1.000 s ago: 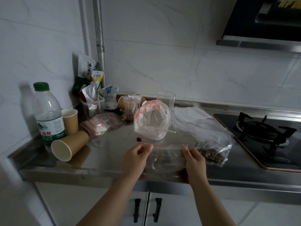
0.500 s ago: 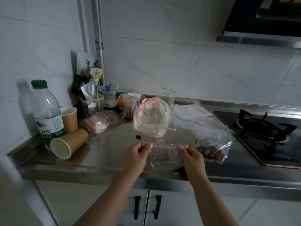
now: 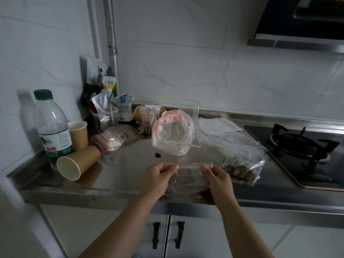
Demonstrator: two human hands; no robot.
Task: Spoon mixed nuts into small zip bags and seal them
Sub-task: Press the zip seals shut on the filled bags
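Note:
A small clear zip bag with a red seal strip hangs over the front of the steel counter. My left hand pinches its top edge at the left, and my right hand pinches the top edge at the right. A large clear bag of mixed nuts lies just right of my right hand. Behind my hands an open bag with a pink rim stands with a thin stick in it. One loose nut lies on the counter.
At the left stand a water bottle, an upright paper cup and a tipped paper cup. Snack packets and a small bag with nuts crowd the back. A glass stands behind; a gas hob sits right.
My right hand has slid a little to the left along the bag's top strip. The left hand keeps its pinch in the same spot.

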